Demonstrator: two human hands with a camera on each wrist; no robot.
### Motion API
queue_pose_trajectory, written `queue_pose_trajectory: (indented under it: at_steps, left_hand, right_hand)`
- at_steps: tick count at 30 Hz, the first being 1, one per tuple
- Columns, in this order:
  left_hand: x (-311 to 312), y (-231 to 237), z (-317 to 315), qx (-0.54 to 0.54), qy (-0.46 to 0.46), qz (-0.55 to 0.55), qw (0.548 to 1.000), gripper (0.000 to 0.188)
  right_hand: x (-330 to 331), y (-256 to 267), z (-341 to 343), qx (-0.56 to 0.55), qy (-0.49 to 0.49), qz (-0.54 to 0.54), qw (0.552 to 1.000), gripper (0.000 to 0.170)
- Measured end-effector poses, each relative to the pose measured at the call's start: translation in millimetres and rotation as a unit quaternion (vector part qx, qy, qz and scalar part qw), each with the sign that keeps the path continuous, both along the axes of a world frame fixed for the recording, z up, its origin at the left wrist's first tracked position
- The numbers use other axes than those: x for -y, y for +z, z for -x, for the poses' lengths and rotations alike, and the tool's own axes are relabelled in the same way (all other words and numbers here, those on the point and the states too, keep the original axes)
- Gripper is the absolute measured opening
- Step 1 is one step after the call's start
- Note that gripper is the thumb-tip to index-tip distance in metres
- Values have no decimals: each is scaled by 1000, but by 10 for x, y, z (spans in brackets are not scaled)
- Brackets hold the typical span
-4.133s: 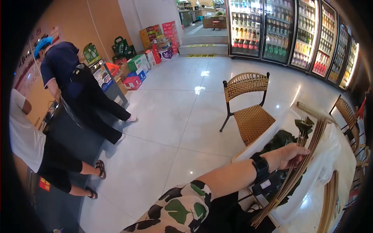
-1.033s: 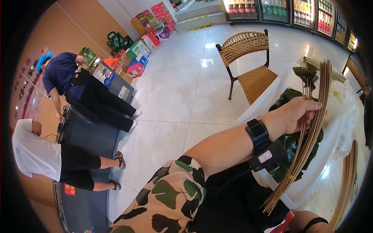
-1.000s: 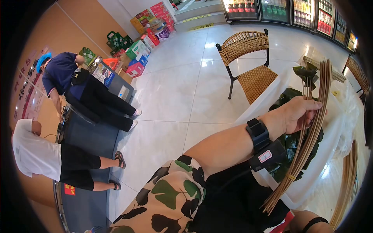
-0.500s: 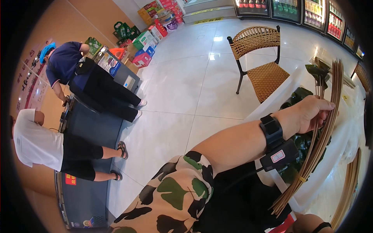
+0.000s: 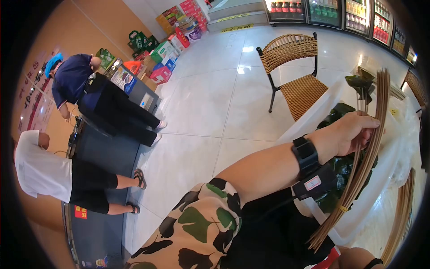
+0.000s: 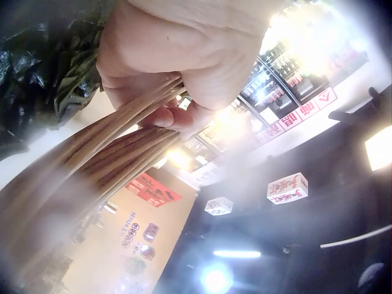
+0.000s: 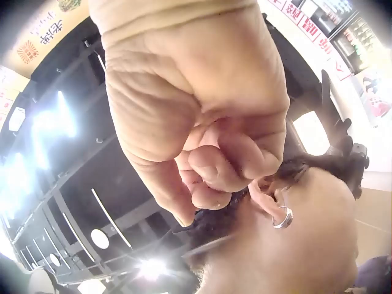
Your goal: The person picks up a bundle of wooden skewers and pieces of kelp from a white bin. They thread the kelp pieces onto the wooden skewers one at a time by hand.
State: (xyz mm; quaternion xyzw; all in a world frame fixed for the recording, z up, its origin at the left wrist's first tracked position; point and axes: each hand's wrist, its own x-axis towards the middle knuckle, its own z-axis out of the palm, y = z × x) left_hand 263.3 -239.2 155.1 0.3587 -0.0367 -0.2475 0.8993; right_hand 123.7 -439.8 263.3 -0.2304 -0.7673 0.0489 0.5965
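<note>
In the head view, the left hand (image 5: pixel 354 134) grips a long bundle of thin brown strips (image 5: pixel 365 177), tied low down with a yellow band. A dark green leaf bunch (image 5: pixel 359 84) on thin stems stands just beyond its fingers. Dark wet leaves (image 5: pixel 338 112) lie in a white tray (image 5: pixel 385 179) beneath. Up close, the left wrist view shows this hand (image 6: pixel 177 67) with thumb and fingers round the strips (image 6: pixel 116 141). The right hand (image 7: pixel 196 116) appears in the right wrist view with curled fingers and nothing visible in them, close to a head with an earring; the head view does not show it.
Another brown strip bundle (image 5: pixel 400 219) lies at the right. A wicker chair (image 5: pixel 304 96) stands beyond the tray, beside clear plastic (image 5: pixel 401 134). Two people, one in dark blue (image 5: pixel 76 78) and one in white (image 5: pixel 42 166), stand at a grey counter (image 5: pixel 107 166). Drink fridges (image 5: pixel 324 11) line the back.
Compared with the earliest frame, the view has tilted and shifted, and the person in blue bends lower over the counter. The left hand keeps its grip on the strips.
</note>
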Motion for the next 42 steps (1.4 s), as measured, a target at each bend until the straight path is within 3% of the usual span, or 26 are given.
queue_pose_trajectory:
  at_steps: [4, 5, 9, 10, 12, 13, 17, 20, 21, 22, 25, 28, 29, 31, 35, 40, 42]
  left_hand:
    - [16, 76, 46, 34, 5, -19, 999, 23]
    - [31, 64, 29, 36, -13, -7, 999, 25]
    - [24, 155, 74, 35, -43, -28, 998, 37]
    - [47, 190, 98, 25, -29, -39, 998, 39]
    - [20, 165, 99, 33, -39, -30, 998, 35]
    - [15, 135, 90, 28, -39, -9, 999, 31]
    - [57, 249, 136, 35, -9, -18, 999, 21]
    - [68, 409, 239, 69, -3, -37, 997, 17]
    - [85, 444, 269, 86, -4, -42, 995, 17]
    - [98, 413, 263, 102, -1, 21, 995, 25]
    - [217, 593, 432, 60, 48, 0, 997, 27]
    - [62, 401, 344, 121, -19, 19, 992, 27]
    - [66, 378, 346, 106, -3, 12, 994, 27]
    - [89, 381, 365, 74, 31, -2, 997, 27]
    - [52, 253, 239, 139, -46, 41, 988, 26]
    - [109, 351, 346, 143, -16, 17, 990, 34]
    - [149, 402, 414, 117, 46, -25, 992, 41]
  right_hand:
    - [161, 39, -44, 54, -7, 32, 998, 21]
    - [231, 8, 19, 36, -73, 42, 996, 5]
    - [112, 44, -120, 109, -238, 17, 965, 8]
    - [145, 120, -118, 87, -246, 96, 960, 7]
    - [269, 166, -86, 121, -353, 208, 904, 18]
    - [308, 142, -212, 227, -373, 232, 869, 35]
    - [188, 48, -262, 101, -571, 369, 726, 52]
    - [43, -101, -415, 30, -661, 349, 664, 55]
    - [6, -157, -451, 17, -671, 342, 658, 56]
    - [-34, -206, -493, 6, -681, 334, 652, 57]
    - [-120, -241, -503, -19, -705, 306, 640, 67]
    - [-96, -184, -466, -72, -689, 303, 655, 69]
    - [-90, -168, -457, -97, -676, 305, 664, 67]
    - [0, -156, -465, -50, -698, 336, 630, 66]
    - [160, -139, -476, 12, -729, 323, 603, 51]
    - [55, -123, -390, -16, -692, 334, 640, 44]
    - [21, -156, -394, -17, -682, 325, 655, 45]
